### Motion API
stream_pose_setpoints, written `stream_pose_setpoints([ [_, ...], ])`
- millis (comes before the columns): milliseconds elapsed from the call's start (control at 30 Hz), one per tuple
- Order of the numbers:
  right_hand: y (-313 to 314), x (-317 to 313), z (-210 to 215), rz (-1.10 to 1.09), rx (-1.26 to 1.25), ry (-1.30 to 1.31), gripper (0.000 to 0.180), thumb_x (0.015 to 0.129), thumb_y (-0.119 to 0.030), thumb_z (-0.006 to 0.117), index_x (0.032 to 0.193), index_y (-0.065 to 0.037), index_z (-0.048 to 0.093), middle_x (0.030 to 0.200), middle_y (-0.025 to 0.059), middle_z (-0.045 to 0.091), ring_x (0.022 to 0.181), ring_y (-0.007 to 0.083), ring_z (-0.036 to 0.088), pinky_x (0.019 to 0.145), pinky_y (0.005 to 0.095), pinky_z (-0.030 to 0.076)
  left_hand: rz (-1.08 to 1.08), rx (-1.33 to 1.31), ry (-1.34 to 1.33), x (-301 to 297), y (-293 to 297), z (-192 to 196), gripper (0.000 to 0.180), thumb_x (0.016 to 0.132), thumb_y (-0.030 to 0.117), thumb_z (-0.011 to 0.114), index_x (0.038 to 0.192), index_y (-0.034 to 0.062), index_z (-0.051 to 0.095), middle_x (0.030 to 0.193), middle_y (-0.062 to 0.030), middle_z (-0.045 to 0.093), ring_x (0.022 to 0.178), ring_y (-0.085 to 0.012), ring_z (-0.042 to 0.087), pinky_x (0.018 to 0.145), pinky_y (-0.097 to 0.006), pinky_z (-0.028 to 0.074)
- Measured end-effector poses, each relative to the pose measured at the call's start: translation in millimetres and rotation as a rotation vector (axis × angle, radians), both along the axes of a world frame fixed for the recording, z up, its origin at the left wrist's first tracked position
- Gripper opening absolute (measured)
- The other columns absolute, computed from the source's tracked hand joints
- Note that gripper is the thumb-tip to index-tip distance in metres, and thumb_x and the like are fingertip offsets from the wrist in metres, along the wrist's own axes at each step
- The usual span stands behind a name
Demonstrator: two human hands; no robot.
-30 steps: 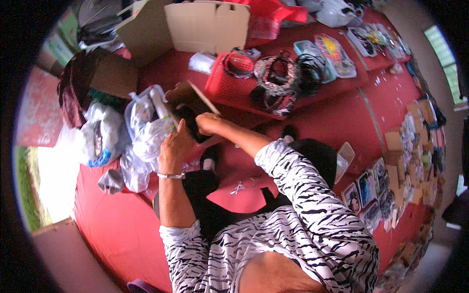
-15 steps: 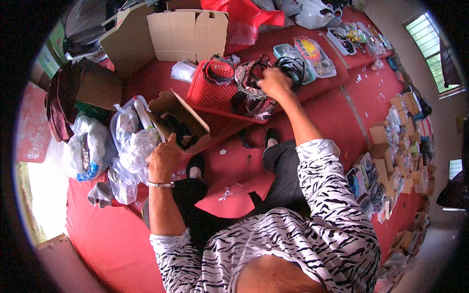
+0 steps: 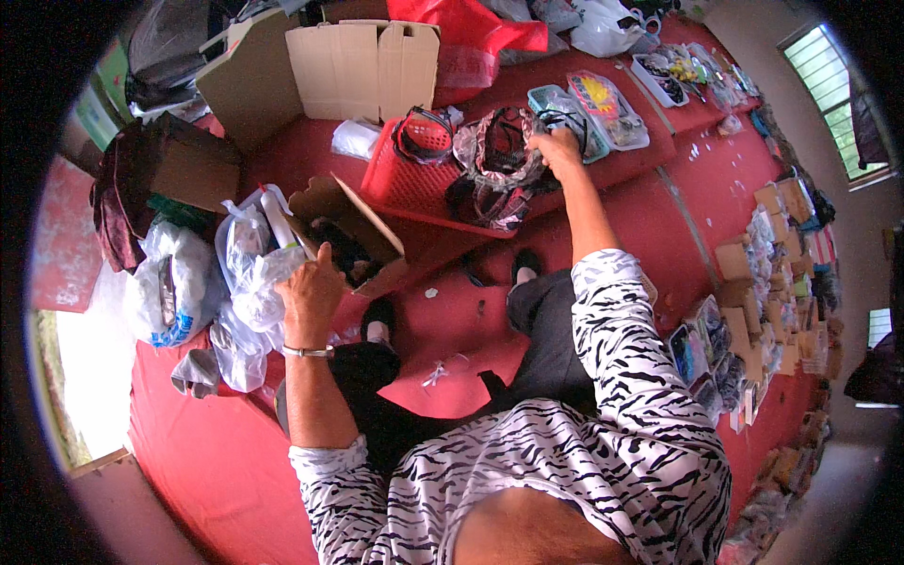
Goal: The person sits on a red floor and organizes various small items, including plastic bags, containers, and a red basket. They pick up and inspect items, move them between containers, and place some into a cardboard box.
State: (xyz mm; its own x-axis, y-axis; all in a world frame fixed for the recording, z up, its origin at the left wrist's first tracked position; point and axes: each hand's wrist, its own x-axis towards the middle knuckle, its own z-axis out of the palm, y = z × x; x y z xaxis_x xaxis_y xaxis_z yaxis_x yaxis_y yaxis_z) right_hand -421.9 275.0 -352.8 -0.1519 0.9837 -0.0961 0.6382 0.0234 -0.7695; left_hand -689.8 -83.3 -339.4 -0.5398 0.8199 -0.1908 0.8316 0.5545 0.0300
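My left hand [image 3: 313,290] is at the near left rim of an open cardboard box [image 3: 379,266] with dark items inside. One finger points along the rim, and the rest curl down on the outer side, partly hidden. Farther out on the right, my right hand [image 3: 559,153] has its fingers closed at the edge of a bundle of patterned looped headbands [image 3: 499,155]. Thin black hoops [image 3: 568,122] arch just beyond these fingertips. Left of the bundle stands a red perforated plastic basket [image 3: 405,179] with a dark band [image 3: 419,137] over its rim.
Clear plastic bags [image 3: 259,282] crowd my left side. A large open carton [image 3: 363,71] and a red bag [image 3: 466,56] stand at the back. Plastic trays of small goods [image 3: 607,108] are at the back right. Packed boxes [image 3: 744,330] line the far right.
My right hand has moved slightly right and nearer to me, and the patterned headbands have shifted with it. Fewer black hoops show by it. My left hand has shifted slightly on the box rim.
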Motion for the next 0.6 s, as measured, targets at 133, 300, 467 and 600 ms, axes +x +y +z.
stream_pose_setpoints([
  [133, -19, 4, 46, 0.124, 0.077, 0.167, 0.027, 0.057, -0.020, 0.070, 0.066, -0.001, 0.053, 0.054, 0.0054, 0.050, 0.044, 0.0181, 0.047, 0.043, 0.0317, 0.037, -0.006, 0.066, -0.076, 0, 0, 0, 0.039, 0.083, 0.025, 0.052, 0.120, 0.0166, 0.049, 0.089, -0.0159, 0.066, 0.086, -0.0336, 0.064, 0.073, -0.063, 0.040],
  [300, -77, -29, 91, 0.422, -0.094, 0.471, 0.028, 0.064, -0.014, 0.068, 0.088, -0.009, 0.055, 0.070, -0.0032, 0.054, 0.047, 0.0034, 0.040, 0.039, 0.0180, 0.027, 0.006, -0.010, -0.105, -16, -8, -33, 0.031, 0.083, 0.025, 0.050, 0.112, 0.0131, 0.054, 0.095, -0.0171, 0.066, 0.093, -0.0354, 0.063, 0.076, -0.070, 0.037],
  [467, -153, -85, 105, 0.623, -0.298, 0.596, 0.023, 0.064, -0.016, 0.074, 0.079, -0.008, 0.058, 0.066, -0.0038, 0.055, 0.047, 0.0034, 0.043, 0.038, 0.0173, 0.033, 0.048, -0.072, -0.221, 7, -9, 16, 0.031, 0.084, 0.025, 0.048, 0.109, 0.0104, 0.058, 0.113, -0.0128, 0.060, 0.107, -0.0289, 0.055, 0.084, -0.061, 0.036],
  [600, -184, -131, 74, 0.741, -0.215, 0.568, 0.025, 0.063, -0.016, 0.076, 0.077, -0.005, 0.059, 0.065, 0.0016, 0.060, 0.045, 0.0063, 0.050, 0.038, 0.0193, 0.038, 0.075, -0.004, -0.317, 3, -17, -3, 0.033, 0.080, 0.021, 0.047, 0.110, 0.0103, 0.058, 0.117, -0.0077, 0.056, 0.112, -0.0227, 0.050, 0.094, -0.040, 0.037],
])
